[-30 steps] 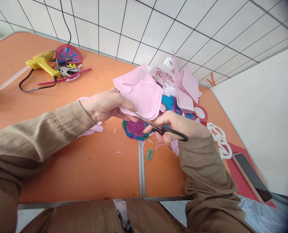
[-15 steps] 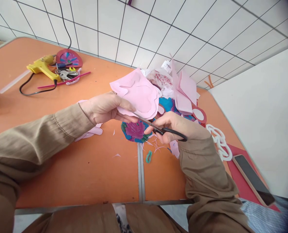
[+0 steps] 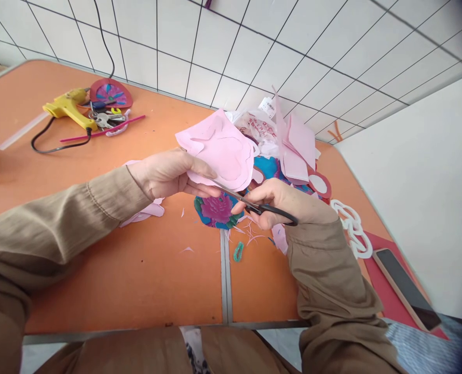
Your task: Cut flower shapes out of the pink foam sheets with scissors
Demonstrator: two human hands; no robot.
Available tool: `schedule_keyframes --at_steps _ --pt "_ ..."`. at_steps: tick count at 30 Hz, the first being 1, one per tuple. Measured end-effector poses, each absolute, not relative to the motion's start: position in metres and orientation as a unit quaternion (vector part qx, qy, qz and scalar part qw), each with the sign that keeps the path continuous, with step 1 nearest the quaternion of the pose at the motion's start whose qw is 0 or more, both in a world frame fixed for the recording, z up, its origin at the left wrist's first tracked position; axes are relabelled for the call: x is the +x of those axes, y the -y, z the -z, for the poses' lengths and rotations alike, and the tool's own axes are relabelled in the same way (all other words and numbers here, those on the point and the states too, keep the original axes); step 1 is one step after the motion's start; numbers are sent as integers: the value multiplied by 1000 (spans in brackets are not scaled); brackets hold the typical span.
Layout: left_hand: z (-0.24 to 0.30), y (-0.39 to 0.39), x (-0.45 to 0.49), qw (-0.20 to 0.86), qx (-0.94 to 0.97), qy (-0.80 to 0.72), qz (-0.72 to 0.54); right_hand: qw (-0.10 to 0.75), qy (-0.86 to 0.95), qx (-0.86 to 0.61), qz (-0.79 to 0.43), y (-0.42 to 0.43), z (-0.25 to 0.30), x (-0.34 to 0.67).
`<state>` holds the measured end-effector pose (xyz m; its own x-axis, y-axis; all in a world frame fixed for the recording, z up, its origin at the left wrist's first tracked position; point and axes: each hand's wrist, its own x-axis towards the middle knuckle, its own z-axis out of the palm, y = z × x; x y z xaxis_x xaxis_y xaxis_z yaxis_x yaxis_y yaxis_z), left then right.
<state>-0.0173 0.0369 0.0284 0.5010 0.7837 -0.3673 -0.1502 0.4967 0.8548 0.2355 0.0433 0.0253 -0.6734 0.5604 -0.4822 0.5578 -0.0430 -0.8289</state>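
My left hand (image 3: 172,174) pinches a pink paper sheet (image 3: 225,150) by its near left side, thumb on top and fingers beneath. A cut, wavy-edged shape lies on or in the sheet. My right hand (image 3: 280,200) is closed around the black handles of a pair of scissors (image 3: 270,209). Its blades point left along the sheet's lower edge, close to my left thumb; whether they are fully closed I cannot tell. Under the scissors sits a blue piece with a magenta flower (image 3: 217,209). Thin pink trimmings (image 3: 250,234) are scattered beside it.
On the orange table (image 3: 137,280), a yellow glue gun (image 3: 69,106) lies at the back left, near keys (image 3: 108,119). Folded pink sheets (image 3: 296,145) and a plastic bag (image 3: 258,130) stand at the back. A phone (image 3: 406,288), white loops (image 3: 351,228) and a green clip-like item (image 3: 238,251) lie nearer.
The scissors and my right hand have shifted very slightly left. The pink sheet's right edge has moved a little; my left hand keeps its hold.
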Motion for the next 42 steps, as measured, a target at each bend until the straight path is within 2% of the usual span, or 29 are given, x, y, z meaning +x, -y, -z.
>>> schedule_keyframes --at_steps 23,33,42 --pt "-28 -37 -18 773 393 -396 -301 2 697 -392 -601 -43 -25 234" --pt "-28 -37 -17 771 388 -399 -309 -34 701 -400 -590 -41 -29 230" --pt "-25 -39 -18 766 397 -392 -320 -9 698 -355 -621 -45 -25 241"
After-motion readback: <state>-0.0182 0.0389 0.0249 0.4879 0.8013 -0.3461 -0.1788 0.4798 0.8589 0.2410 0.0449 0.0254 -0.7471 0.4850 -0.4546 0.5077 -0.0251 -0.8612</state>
